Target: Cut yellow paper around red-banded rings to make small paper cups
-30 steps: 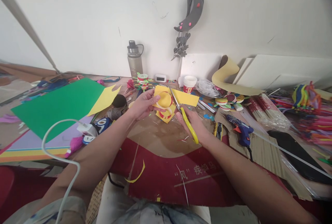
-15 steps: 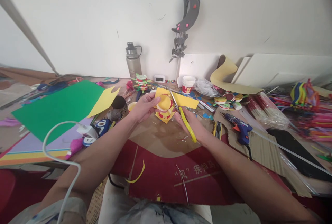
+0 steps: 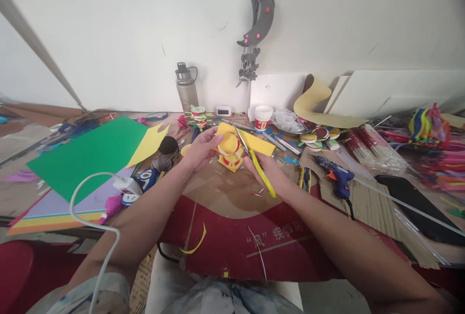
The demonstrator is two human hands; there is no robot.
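Observation:
My left hand [image 3: 204, 148] pinches the left edge of a yellow sheet of paper [image 3: 258, 144], along with a ring-shaped piece [image 3: 228, 154] with red-and-white edging stuck on it. In my right hand [image 3: 267, 171] are scissors with yellow handles [image 3: 263, 174]. Their blades [image 3: 241, 138] lie across the yellow paper, just right of the ring. A second ring on yellow paper [image 3: 231, 161] shows below the first; whether it is held or lies on the table I cannot tell. Beneath both hands is a red and brown cardboard board [image 3: 232, 236] with a curved yellow paper strip [image 3: 196, 241] on it.
To the left lie a green sheet [image 3: 90, 154] and a white charger with cable [image 3: 127, 185]. A bottle [image 3: 186, 88], a paper cup [image 3: 262, 119] and a small clock [image 3: 223, 110] stand behind. On the right are a glue gun [image 3: 337, 176], a utility knife [image 3: 305, 180] and a black phone [image 3: 417, 207].
The camera view has shifted slightly. The ring and yellow paper have tilted a little in my hands, while the scissors stay across the paper.

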